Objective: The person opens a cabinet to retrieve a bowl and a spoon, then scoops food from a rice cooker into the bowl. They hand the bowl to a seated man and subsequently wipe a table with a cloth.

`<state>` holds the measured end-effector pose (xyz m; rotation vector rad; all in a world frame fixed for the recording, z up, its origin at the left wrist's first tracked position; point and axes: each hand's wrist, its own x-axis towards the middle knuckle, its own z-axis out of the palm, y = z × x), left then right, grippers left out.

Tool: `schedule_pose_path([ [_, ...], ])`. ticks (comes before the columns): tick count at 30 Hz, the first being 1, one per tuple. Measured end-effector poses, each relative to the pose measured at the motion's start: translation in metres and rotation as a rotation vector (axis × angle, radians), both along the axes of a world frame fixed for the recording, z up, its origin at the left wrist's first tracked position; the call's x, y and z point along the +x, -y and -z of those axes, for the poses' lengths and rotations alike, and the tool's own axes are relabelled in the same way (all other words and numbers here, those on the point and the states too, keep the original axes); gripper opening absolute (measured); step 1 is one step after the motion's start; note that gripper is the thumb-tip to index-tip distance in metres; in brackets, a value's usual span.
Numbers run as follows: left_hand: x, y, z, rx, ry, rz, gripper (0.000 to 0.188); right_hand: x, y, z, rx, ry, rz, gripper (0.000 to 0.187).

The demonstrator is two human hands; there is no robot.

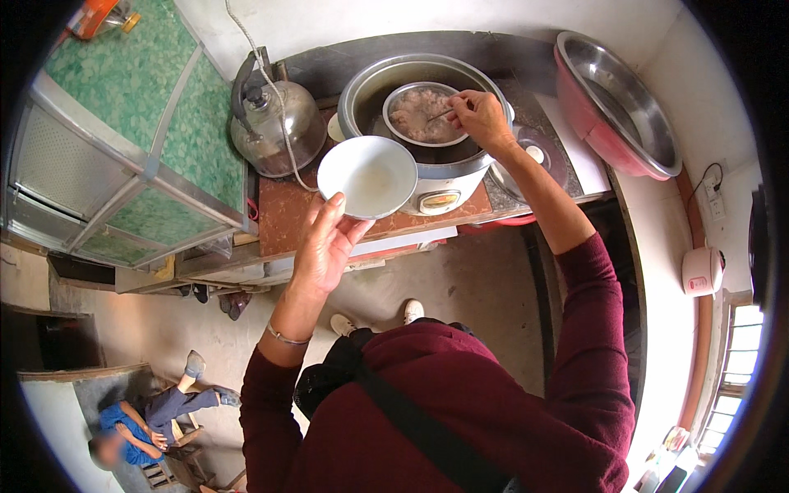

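My left hand [322, 253] grips a white bowl [368, 177] by its near rim, thumb on the edge and fingers beneath. A little pale, cloudy liquid seems to lie in the bowl's bottom. Beyond it stands a large rice cooker [470, 187] with its top uncovered. Inside sits a round metal dish [393, 123] with chunks of pale pinkish meat [415, 108] in liquid. My right hand [482, 122] pinches the handle of a thin metal spoon [439, 116], whose tip is down among the meat. The white bowl is held just in front of the cooker, at its left side.
Left of the cooker are a metal kettle [288, 131] and a hanging cord [285, 123]. A glass lid [552, 160] lies under my right forearm. Metal and pink basins [604, 135] lean at the right. A green-panelled cabinet [123, 78] borders the left; a person [140, 431] sits behind.
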<state>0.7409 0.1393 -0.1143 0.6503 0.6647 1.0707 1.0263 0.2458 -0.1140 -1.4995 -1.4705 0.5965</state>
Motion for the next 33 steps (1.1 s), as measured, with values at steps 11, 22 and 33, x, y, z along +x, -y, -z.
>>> schedule_pose_path([
  [11,0.004,-0.001,0.001,-0.025,0.026,0.009,0.05,0.001,0.003,-0.009,0.076,0.083,-0.017,0.021],
  [22,0.007,-0.002,0.001,-0.017,0.021,0.003,0.051,0.005,-0.003,0.003,0.112,0.268,-0.135,0.023],
  [33,0.008,-0.004,0.0,-0.015,0.004,-0.001,0.052,0.014,-0.006,-0.011,-0.163,-0.119,-0.021,0.021],
])
